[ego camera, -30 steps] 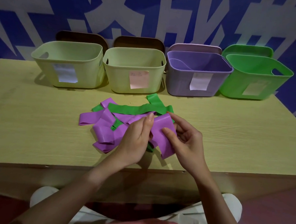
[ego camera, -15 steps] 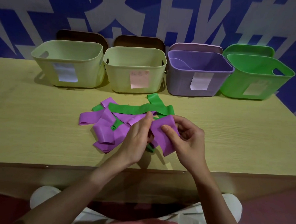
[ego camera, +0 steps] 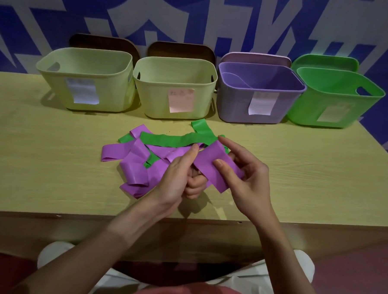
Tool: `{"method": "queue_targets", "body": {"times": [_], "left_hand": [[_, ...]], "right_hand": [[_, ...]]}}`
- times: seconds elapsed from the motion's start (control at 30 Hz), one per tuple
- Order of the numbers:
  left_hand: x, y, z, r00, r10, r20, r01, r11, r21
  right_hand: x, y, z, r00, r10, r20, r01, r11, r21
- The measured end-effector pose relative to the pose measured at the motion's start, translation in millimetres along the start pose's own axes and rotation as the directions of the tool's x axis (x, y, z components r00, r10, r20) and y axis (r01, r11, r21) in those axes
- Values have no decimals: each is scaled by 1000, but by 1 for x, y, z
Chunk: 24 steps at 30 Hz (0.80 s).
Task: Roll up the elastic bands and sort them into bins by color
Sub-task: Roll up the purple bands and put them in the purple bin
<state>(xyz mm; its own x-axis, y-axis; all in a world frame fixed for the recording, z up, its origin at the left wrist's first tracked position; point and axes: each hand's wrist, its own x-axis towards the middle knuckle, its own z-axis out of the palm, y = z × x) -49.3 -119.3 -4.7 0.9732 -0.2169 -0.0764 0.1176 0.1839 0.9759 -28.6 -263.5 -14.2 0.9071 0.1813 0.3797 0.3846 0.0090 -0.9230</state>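
A pale wooden table (ego camera: 53, 162) fills the middle of the view, its near edge running straight across just below the wrists. Wide bare surface is left at 9 o'clock and 3 o'clock of the central pile, and a narrower bare strip lies between the pile and the bins.

Along the far edge, at 12 o'clock, four bins are lined up nearly touching: a left pale-green bin (ego camera: 86, 80), a second pale-green bin (ego camera: 174, 89), a purple bin (ego camera: 258, 98) and a bright green bin (ego camera: 335, 100) at 1 o'clock, close to the table's right edge. A paper label is stuck on each front wall.

A tangle of loose purple bands (ego camera: 136, 166) is spread at the table's centre, with a long green band (ego camera: 177, 140) laid across its far side and smaller green pieces showing through.

One purple strip (ego camera: 212, 163) is held just above the pile. It is pinched by the right hand (ego camera: 247, 181), thumb on top and fingers beneath, and its left end is gripped by the left hand (ego camera: 178, 177), whose fingers are curled round it.
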Motion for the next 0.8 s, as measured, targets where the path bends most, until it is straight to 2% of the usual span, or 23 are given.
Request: {"method": "queue_targets", "body": {"times": [0.17, 0.27, 0.33, 0.4, 0.47, 0.53, 0.57, 0.63, 0.7, 0.8], "left_hand": [[0, 1, -2, 993, -99, 70, 105, 990, -93], [2, 3, -1, 993, -108, -40, 111, 990, 83], [3, 1, -1, 988, -30, -151, 68, 964, 256], [2, -5, -1, 971, 136, -197, -48, 917, 396], [3, -17, -5, 940, 299, -166, -171, 831, 529], [2, -22, -7, 930, 345, -130, -203, 772, 602], [3, -24, -7, 930, 343, -134, -198, 771, 605], [3, -22, -3, 945, 290, -153, -174, 839, 515], [3, -16, 1, 969, 195, -150, -136, 932, 335], [2, -10, -2, 995, 67, -72, -60, 994, 96]], "right_hand": [[-1, 0, 1, 1000, -11, 0, 11, 1000, -4], [-3, 1, 0, 1000, -5, -11, 5, 1000, -16], [-4, 0, 1, 1000, 16, -9, -16, 1000, 7], [-4, -2, 3, 999, 49, -25, -47, 998, 45], [-3, -2, 4, 995, 77, -58, -72, 994, 87], [-2, -1, 5, 993, 86, -87, -77, 992, 98], [-3, -1, 5, 992, 85, -93, -76, 993, 93], [-3, 0, 5, 992, 83, -90, -75, 993, 87], [-3, 0, 1, 995, 70, -67, -64, 994, 83], [0, -1, -4, 998, 44, -42, -40, 996, 76]]}}
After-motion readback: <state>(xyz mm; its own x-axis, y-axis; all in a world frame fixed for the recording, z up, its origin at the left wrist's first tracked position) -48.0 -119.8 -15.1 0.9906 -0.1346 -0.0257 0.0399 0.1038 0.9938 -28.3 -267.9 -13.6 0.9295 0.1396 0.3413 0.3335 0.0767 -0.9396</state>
